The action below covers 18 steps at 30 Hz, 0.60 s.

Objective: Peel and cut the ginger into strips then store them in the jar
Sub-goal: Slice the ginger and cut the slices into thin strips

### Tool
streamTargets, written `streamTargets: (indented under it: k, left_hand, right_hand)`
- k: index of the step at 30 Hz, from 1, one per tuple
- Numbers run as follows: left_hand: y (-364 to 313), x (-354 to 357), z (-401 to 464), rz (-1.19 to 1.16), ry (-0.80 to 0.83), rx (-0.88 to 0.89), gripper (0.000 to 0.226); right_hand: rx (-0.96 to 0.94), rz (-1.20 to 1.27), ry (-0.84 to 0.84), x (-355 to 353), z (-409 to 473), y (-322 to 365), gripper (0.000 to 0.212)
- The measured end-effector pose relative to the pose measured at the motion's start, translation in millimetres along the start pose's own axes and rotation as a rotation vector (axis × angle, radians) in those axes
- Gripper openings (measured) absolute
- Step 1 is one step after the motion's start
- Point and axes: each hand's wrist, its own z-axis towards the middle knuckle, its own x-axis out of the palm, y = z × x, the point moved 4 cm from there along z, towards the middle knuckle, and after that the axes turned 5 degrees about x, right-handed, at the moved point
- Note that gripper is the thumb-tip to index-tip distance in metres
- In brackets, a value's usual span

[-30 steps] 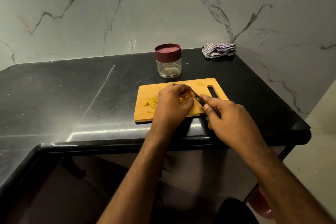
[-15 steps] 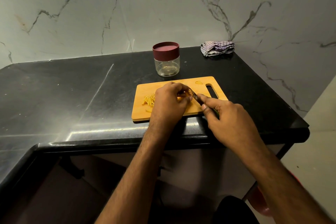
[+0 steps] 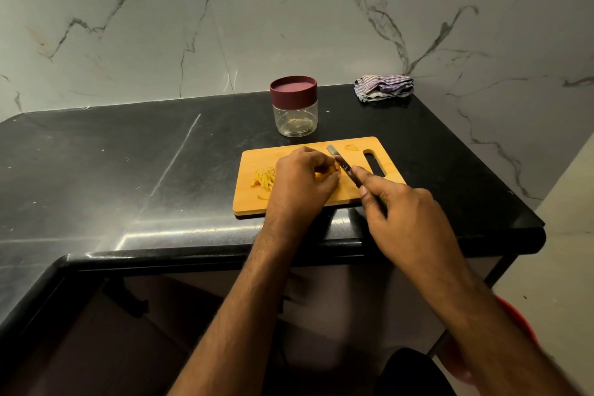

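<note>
Both hands steady; knife (image 3: 341, 163) tip farther out.

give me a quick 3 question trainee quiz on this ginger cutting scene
1. True or false: the jar has its lid on.
2. Which hand grips the knife? A) left hand B) right hand
3. Fill in: the pile of cut strips lies on the ____, on the left hand's left.

Key: 1 true; 2 B; 3 cutting board. The left hand pinches a ginger piece beside the blade.
</note>
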Motion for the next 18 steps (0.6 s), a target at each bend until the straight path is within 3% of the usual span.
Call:
streamTargets:
  k: [18]
  left_hand:
    - [0.3, 2.4, 3.3, 0.045, 0.032, 0.042, 0.029]
  right_hand:
    - [0.050, 0.027, 0.083, 6.6, 31.1, 9.0, 0.037]
